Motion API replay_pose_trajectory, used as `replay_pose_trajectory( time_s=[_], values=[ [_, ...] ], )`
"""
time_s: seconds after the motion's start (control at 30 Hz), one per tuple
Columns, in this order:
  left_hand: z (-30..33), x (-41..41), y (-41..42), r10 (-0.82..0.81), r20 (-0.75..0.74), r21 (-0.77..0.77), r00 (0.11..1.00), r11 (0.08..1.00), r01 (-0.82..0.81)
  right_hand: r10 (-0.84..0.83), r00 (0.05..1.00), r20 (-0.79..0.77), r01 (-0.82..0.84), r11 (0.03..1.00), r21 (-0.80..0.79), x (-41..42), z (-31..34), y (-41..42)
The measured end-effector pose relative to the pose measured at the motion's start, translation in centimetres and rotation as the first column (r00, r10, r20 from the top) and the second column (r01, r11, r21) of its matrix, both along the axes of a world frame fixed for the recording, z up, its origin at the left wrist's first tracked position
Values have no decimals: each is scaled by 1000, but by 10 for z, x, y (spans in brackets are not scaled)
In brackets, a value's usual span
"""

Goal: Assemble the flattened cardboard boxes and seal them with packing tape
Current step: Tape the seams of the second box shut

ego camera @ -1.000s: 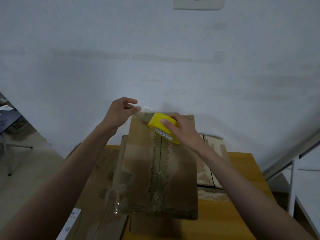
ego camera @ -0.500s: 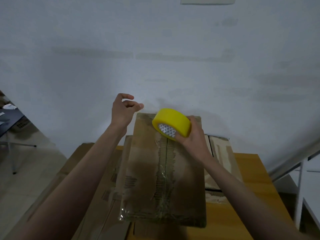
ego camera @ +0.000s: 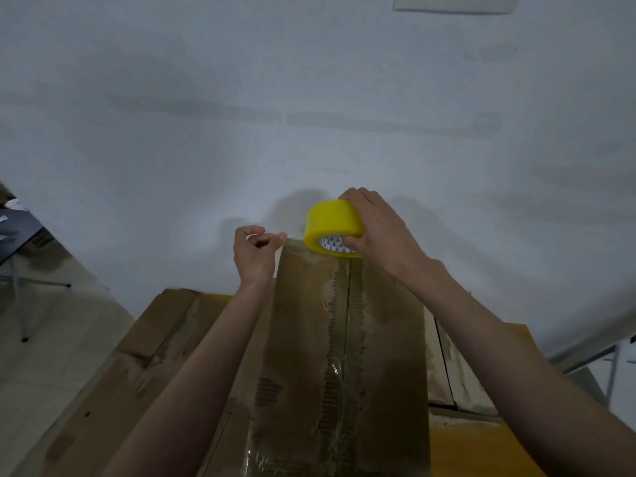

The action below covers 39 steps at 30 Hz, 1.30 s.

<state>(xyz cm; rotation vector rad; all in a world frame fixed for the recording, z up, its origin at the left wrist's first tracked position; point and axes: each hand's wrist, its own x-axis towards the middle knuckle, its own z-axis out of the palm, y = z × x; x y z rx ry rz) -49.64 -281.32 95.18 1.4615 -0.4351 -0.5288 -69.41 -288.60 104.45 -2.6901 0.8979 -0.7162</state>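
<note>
- At the far end of the upright cardboard box (ego camera: 344,339), against the wall (ego camera: 309,98), the yellow tape roll (ego camera: 332,225) sits touching the box's top edge, just over the centre seam.
- Right hand (ego camera: 375,228) grips the roll, fingers curled over its outer face and the thumb reaching into the core.
- Left hand (ego camera: 256,251) is beside the box's far left corner, thumb and forefinger pinched together; it seems to hold the free end of clear tape, though the strip itself is too faint to be sure.
- Progress, as I judge it: the box is already folded into shape and its flaps meet along the seam, where glossy tape shows on the nearer part. The far end looks not yet pressed down, and the tape has not been cut from the roll.
- More cardboard (ego camera: 144,356) lies flat to the left and further cardboard (ego camera: 451,366) to the right, likely awaiting assembly.
- Beneath them shows the orange bench (ego camera: 481,449); the wall just behind leaves little room to wrap tape over the far edge.
</note>
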Motion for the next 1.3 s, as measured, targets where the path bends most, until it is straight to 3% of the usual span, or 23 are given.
replay_pose_trajectory(
  time_s=[0.13,0.4,0.5,0.57,0.63,0.73,0.8,0.83,0.9,1.03,1.2,1.3],
  values=[
    [-7,6,-5,31,-23,40,999,999,-30,19,998,-54,-24,996,-88,15,-1,-4],
    [-15,8,-9,47,5,90,999,995,-47,13,997,-80,-22,995,-101,25,-4,-12],
    [-15,7,-7,42,112,134,993,989,-57,29,998,-61,-33,998,-62,24,-5,-14],
    [-13,7,-4,25,265,174,964,982,-74,32,999,14,-33,999,25,20,-8,-17],
    [-13,7,3,-11,484,195,875,976,-96,7,991,131,-26,989,142,13,-15,-20],
    [-20,-1,14,-160,820,220,550,975,-44,-58,972,228,2,972,236,4,-32,-22],
    [-29,-13,19,-338,875,340,347,939,56,-101,955,280,19,959,283,2,-43,-21],
    [-33,-18,20,-414,864,411,288,909,75,-124,941,314,21,950,312,2,-47,-20],
    [-40,-23,21,-498,833,502,240,864,52,-161,917,365,21,934,358,4,-51,-18],
    [-42,-22,23,-549,805,566,227,824,-13,-119,916,383,-35,928,372,6,-58,-10],
    [-38,-26,24,-569,795,587,211,809,-26,-108,915,390,-24,948,319,7,-52,-6],
    [-38,-24,26,-556,804,573,212,819,-27,-87,915,394,11,981,193,-2,-42,-5]
  ],
)
